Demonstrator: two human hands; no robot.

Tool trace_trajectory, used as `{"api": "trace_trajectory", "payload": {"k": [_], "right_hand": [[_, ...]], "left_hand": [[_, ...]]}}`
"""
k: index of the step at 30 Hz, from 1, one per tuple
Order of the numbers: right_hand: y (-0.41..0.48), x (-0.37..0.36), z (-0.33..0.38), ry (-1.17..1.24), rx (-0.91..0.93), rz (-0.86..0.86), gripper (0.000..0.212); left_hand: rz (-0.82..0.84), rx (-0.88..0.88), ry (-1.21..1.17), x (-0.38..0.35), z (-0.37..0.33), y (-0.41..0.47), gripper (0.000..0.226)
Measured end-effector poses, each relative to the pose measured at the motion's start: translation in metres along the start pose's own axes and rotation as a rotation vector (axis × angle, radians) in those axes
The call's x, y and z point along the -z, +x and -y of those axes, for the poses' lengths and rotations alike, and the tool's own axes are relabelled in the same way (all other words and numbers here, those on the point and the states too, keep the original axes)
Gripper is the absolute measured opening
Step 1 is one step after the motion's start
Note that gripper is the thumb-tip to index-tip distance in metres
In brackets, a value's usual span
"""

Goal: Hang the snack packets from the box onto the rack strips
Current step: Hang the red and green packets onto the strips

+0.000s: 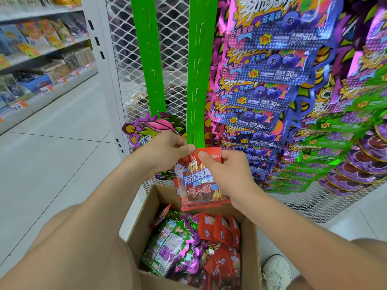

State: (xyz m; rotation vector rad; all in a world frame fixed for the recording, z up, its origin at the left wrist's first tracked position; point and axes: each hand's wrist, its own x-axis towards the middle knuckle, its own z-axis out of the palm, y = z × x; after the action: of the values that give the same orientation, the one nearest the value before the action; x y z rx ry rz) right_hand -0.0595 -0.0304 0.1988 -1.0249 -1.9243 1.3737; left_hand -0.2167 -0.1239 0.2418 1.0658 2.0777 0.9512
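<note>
Hands meet at the bottom of the right green plastic strip [199, 80]: left hand [167, 147] and right hand [226, 166] both pinch the top edge of a red foil snack packet [199, 185], above the open cardboard box [251, 258]. Best practice is likely to align its hole with the lowest tab, then push squarely.

Green rack strips [196, 80] — red snack packet [196, 185] with flames and a white rabbit; brown cardboard box [146, 208]; purple-blue blueberry candy packets [272, 65].
</note>
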Motion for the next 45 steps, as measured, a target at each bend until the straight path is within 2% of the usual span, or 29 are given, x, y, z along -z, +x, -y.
{"api": "trace_trajectory", "payload": {"k": [4, 7, 9, 11, 13, 16, 19, 21, 22, 24, 25, 26, 28, 31, 33, 35, 38, 41, 45], "right_hand": [[0.003, 0.005, -0.004, -0.152, -0.041, 0.024, 0.041], [0.004, 0.005, -0.008, -0.349, 0.022, 0.035, 0.045], [0.007, 0.007, -0.013, -0.465, 0.037, 0.023, 0.051], [0.007, 0.007, -0.013, -0.578, 0.085, 0.018, 0.045], [0.003, 0.009, -0.008, -0.648, 0.166, 0.027, 0.025], [-0.004, 0.014, 0.003, -0.794, 0.266, 0.041, 0.027], [-0.007, 0.027, 0.01, -0.98, 0.248, 0.103, 0.027], [-0.007, 0.04, 0.012, -1.052, 0.194, 0.195, 0.043], [-0.006, 0.047, 0.014, -1.061, 0.159, 0.268, 0.047], [-0.003, 0.058, 0.016, -1.025, 0.095, 0.506, 0.038], [-0.002, 0.063, 0.016, -0.998, 0.077, 0.666, 0.032], [-0.002, 0.068, 0.017, -0.985, 0.062, 0.813, 0.028], [-0.001, 0.076, 0.015, -1.011, 0.081, 1.014, 0.031], [0.004, 0.081, -0.002, -1.125, 0.117, 1.105, 0.038], [0.01, 0.084, -0.019, -1.238, 0.121, 1.099, 0.042], [0.014, 0.088, -0.031, -1.317, 0.126, 1.088, 0.046], [0.019, 0.095, -0.038, -1.311, 0.113, 1.097, 0.047], [0.025, 0.101, -0.042, -1.232, 0.11, 1.098, 0.045], [0.028, 0.098, -0.044, -1.159, 0.124, 1.127, 0.047]], "left_hand": [[-0.016, -0.037, 0.051, -0.001, 0.003, 0.002, 0.037], [-0.027, -0.097, 0.113, -0.002, 0.005, 0.002, 0.042], [-0.053, -0.191, 0.227, -0.006, 0.004, 0.001, 0.033], [-0.073, -0.264, 0.276, -0.01, 0.006, 0.0, 0.013], [-0.069, -0.295, 0.308, -0.015, 0.007, -0.002, 0.021], [-0.111, -0.281, 0.375, -0.021, 0.009, -0.005, 0.033], [-0.232, -0.243, 0.502, -0.034, 0.013, -0.014, 0.044], [-0.387, -0.244, 0.628, -0.044, 0.015, -0.024, 0.059], [-0.495, -0.294, 0.673, -0.05, 0.014, -0.03, 0.06], [-0.639, -0.395, 0.758, -0.063, 0.01, -0.038, 0.048], [-0.601, -0.392, 0.791, -0.072, 0.012, -0.038, 0.042], [-0.49, -0.358, 0.803, -0.081, 0.014, -0.036, 0.036], [-0.13, -0.156, 0.76, -0.102, 0.03, -0.023, 0.023], [0.408, -0.001, 0.766, -0.143, 0.055, -0.005, 0.025], [0.667, 0.046, 0.768, -0.176, 0.075, 0.003, 0.021], [0.713, 0.102, 0.68, -0.213, 0.1, 0.005, 0.022], [0.6, 0.227, 0.656, -0.269, 0.149, 0.004, 0.024], [0.538, 0.277, 0.634, -0.305, 0.182, -0.004, 0.039], [0.338, 0.359, 0.581, -0.324, 0.208, 0.005, 0.023]]}}
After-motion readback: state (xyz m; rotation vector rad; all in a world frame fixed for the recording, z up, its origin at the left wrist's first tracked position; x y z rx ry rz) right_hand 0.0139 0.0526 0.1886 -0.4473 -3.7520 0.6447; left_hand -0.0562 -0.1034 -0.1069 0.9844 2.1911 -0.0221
